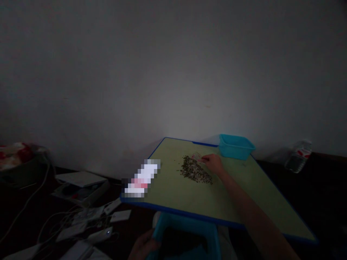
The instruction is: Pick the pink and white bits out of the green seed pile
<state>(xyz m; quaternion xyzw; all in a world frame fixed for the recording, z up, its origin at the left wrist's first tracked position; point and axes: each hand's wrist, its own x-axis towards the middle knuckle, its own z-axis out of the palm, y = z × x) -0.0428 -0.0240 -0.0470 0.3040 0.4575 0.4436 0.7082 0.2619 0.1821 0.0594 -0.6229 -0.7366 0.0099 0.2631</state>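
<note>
My right hand (213, 162) reaches over the table, fingers closed on a small flat piece, pale and partly see-through with pinkish marks (197, 157); its kind is unclear in the dim light. Just below and left of it, a heap of small dark and light grains (193, 170) is spread on the pale green tabletop (168, 191). At the bottom edge, my left hand (146, 243) is closed on the left rim of a blue plastic basket (187, 219) below the table's front edge. Dark contents fill part of that basket; I cannot make out what they are.
Another blue basket (235, 147) stands at the table's back right corner. A blurred-out bright rectangle (143, 178) lies at the left edge. Cables, chargers (100, 234) and a white box (82, 184) crowd the floor at left. Right of the table is a clear plastic bottle (299, 157).
</note>
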